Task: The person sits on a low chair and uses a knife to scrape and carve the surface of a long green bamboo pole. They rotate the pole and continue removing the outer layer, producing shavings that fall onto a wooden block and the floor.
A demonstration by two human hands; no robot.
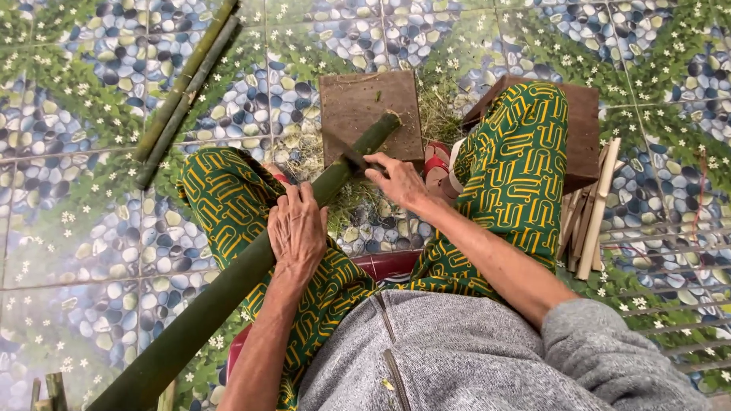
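A long green bamboo pole point(228, 285) runs diagonally from the lower left across my left thigh, its far end resting on a brown wooden block point(358, 103). My left hand point(297, 232) presses down on the pole over my knee. My right hand point(400, 181) grips a dark knife point(352, 158) whose blade lies against the pole near the block. Thin green shavings point(346, 205) lie on the floor under the pole.
Two thinner bamboo poles point(183, 91) lie on the patterned tile floor at upper left. Several split pale bamboo strips point(590, 209) lean by my right leg, next to a brown stool point(586, 129). A red seat edge point(388, 264) shows between my legs.
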